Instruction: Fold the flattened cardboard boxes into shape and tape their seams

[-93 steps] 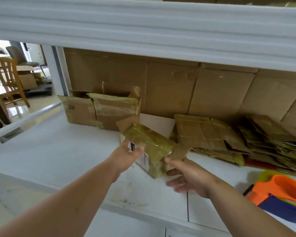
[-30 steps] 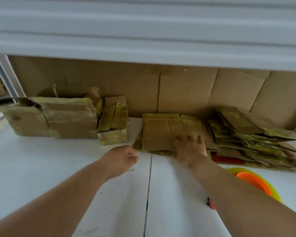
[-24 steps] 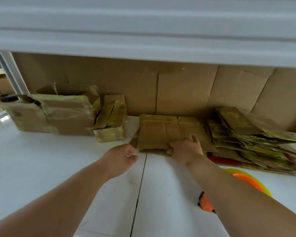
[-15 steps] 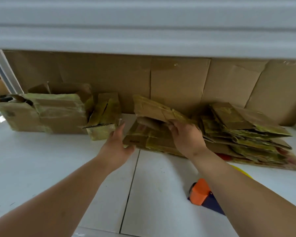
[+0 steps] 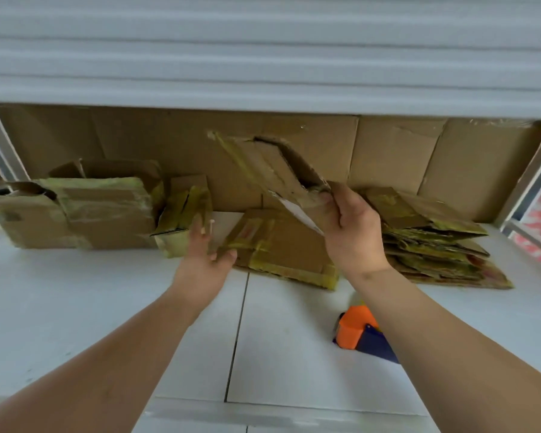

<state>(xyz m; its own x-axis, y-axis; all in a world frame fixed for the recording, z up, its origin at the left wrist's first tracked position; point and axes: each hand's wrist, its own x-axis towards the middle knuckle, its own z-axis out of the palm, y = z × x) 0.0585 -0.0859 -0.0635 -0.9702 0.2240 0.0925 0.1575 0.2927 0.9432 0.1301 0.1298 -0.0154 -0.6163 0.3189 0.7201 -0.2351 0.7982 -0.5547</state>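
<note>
My right hand (image 5: pixel 352 232) grips the lower corner of a flattened cardboard box (image 5: pixel 269 170) and holds it tilted in the air above the shelf. My left hand (image 5: pixel 205 257) hovers open below and to the left of it, fingers spread, touching nothing. Another flat box (image 5: pixel 278 248) lies on the white shelf (image 5: pixel 75 307) under the lifted one. A stack of flattened boxes (image 5: pixel 431 242) sits to the right. Three folded, taped boxes (image 5: pixel 103 210) stand at the left, the smallest (image 5: pixel 181 220) nearest my left hand.
An orange and blue tape dispenser (image 5: pixel 361 332) lies on the shelf near my right forearm. Brown cardboard sheets (image 5: pixel 388 157) line the back wall. A white upper shelf edge (image 5: pixel 263 57) overhangs the work area. Metal uprights frame both sides.
My right hand has taken the top flat box off the pile and raised it higher. My left hand has opened and lifted toward it. Earlier, the small folded box was set down at the left.
</note>
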